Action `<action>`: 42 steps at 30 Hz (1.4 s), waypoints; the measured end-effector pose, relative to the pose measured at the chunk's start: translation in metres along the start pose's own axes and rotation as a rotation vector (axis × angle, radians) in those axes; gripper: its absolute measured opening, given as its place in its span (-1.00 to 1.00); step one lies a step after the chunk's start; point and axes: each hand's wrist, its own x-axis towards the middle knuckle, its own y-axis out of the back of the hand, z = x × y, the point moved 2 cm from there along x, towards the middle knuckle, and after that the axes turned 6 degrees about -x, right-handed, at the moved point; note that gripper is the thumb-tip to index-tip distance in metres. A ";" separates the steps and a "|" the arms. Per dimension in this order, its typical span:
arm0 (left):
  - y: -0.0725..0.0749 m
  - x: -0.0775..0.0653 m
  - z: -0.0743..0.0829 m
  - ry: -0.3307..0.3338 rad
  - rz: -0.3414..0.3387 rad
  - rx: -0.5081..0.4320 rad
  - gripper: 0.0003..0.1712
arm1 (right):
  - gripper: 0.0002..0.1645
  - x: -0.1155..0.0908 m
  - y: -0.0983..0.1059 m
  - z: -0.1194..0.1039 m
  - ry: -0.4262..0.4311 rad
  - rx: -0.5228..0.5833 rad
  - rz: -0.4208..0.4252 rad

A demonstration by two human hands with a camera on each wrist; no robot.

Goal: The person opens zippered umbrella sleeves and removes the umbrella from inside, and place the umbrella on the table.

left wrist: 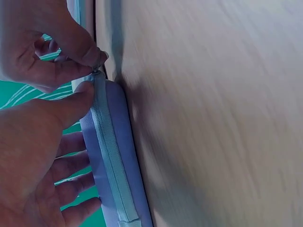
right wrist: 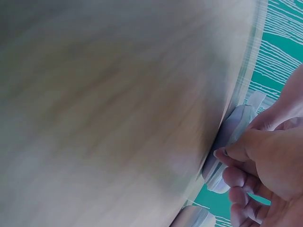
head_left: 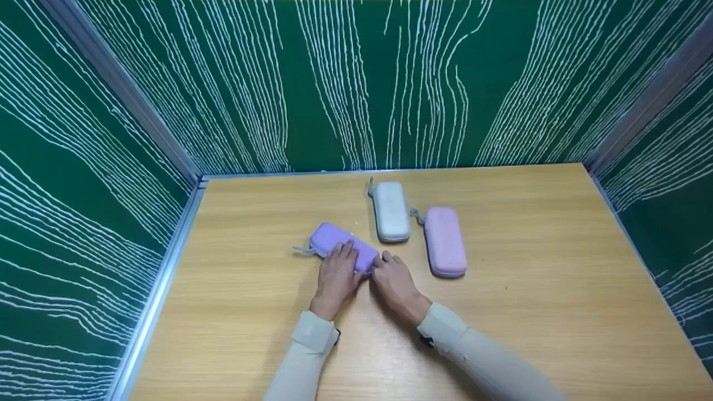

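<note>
A: Nearest us, two pale sleeves reach in over the wooden counter. The left hand?

B: Its grip spans the purple zip case, thumb against the zipped side, fingers across the top!

A: And the right hand?

B: A narrow grip, thumb and forefinger pinching the zipper pull at the case's right end.

A: Where's that case sitting?

B: On the counter, lying aslant right in front of both hands, grey strap poking out at its left end.

A: Beyond that?

B: Pink zip case off to the right, then the pale grey zip case farther back. Behind everything, a green panel streaked with wavy white lines!
</note>
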 end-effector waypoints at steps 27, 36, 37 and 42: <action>0.006 0.004 -0.016 0.010 -0.045 -0.108 -0.56 | -0.91 -0.002 0.000 0.005 -0.013 0.039 0.015; 0.003 -0.002 -0.008 0.037 0.036 -0.024 -0.55 | -0.91 -0.002 0.001 0.005 -0.011 0.046 0.019; 0.002 -0.002 -0.007 0.048 0.038 -0.023 -0.54 | -0.90 -0.002 0.002 0.005 -0.010 0.045 0.019; -0.002 -0.004 0.000 0.106 0.056 -0.005 -0.53 | -0.91 -0.003 0.001 0.003 -0.011 0.034 0.022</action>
